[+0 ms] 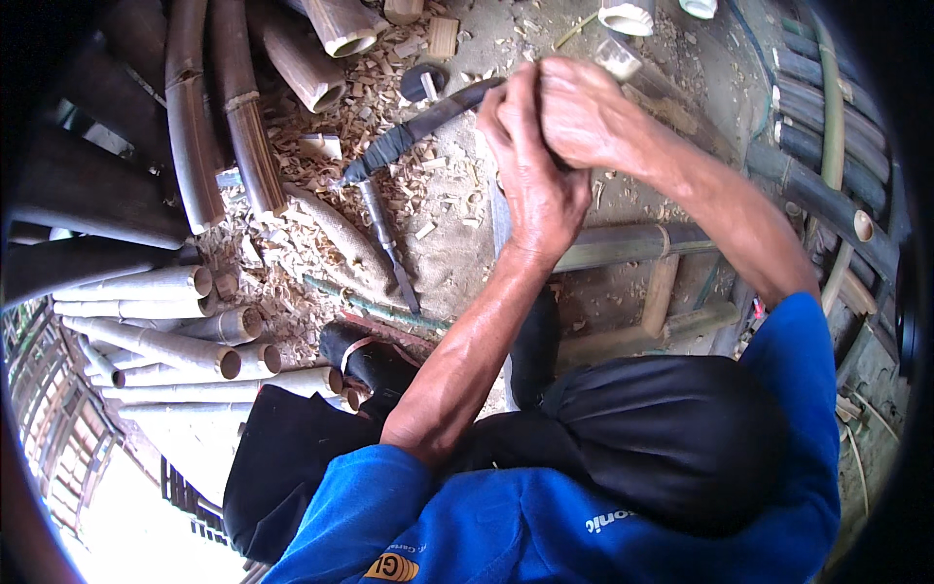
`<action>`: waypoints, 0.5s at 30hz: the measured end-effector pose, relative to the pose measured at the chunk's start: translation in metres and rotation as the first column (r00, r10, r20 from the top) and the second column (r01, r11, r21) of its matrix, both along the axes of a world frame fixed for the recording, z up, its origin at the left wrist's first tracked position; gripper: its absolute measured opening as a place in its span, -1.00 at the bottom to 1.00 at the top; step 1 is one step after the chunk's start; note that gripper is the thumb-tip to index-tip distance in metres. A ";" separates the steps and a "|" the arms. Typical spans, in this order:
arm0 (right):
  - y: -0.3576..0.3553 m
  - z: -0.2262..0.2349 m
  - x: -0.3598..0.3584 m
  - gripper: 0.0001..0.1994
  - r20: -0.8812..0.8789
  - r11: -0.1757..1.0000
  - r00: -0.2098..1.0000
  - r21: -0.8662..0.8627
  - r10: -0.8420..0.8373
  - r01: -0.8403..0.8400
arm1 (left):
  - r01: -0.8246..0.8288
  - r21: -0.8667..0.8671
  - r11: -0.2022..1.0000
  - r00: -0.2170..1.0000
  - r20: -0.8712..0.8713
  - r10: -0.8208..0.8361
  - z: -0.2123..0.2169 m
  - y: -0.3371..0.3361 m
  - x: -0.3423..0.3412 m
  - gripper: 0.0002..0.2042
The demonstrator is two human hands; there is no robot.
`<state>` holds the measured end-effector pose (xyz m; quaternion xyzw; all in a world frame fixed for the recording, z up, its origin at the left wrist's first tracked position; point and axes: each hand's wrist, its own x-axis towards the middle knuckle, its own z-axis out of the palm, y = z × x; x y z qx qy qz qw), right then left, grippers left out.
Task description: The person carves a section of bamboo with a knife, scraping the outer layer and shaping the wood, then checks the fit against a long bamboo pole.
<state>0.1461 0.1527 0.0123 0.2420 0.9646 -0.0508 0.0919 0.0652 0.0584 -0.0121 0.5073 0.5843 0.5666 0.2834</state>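
Note:
My left hand point(533, 161) and my right hand point(587, 115) are pressed together at the upper middle, fingers curled. What they grip is hidden behind the fingers. From beside the left fingertips, a long dark tool with a black-wrapped section point(387, 148) slants down to the left; whether a hand holds it I cannot tell. Below its wrapped end lies a chisel-like tool point(376, 214) with a narrow dark blade, on ground strewn with wood shavings point(282, 248). A bamboo pole point(623, 245) runs crosswise just below the hands.
Thick bamboo poles point(235, 107) lean at the upper left. Cut bamboo lengths point(156, 284) are stacked at the left, open ends toward me. More bamboo poles point(822, 185) line the right side. A small wood block point(443, 37) and a round dark object point(420, 84) lie among the shavings.

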 end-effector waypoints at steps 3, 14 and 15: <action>-0.018 -0.034 0.064 -0.96 -0.051 0.941 0.948 -0.149 -0.316 0.305 | 0.328 -0.411 0.850 0.927 -0.033 -0.374 0.019 0.007 0.008 -0.03; -0.002 0.010 0.039 -0.74 0.136 0.944 0.956 -0.174 -0.258 0.280 | 0.330 -0.211 0.920 0.940 -0.009 -0.340 0.007 0.013 -0.002 -0.03; 0.002 0.015 0.025 -0.74 0.084 0.962 0.978 -0.182 -0.192 0.204 | 0.252 -0.191 0.949 0.968 0.049 -0.247 0.004 0.010 -0.003 -0.06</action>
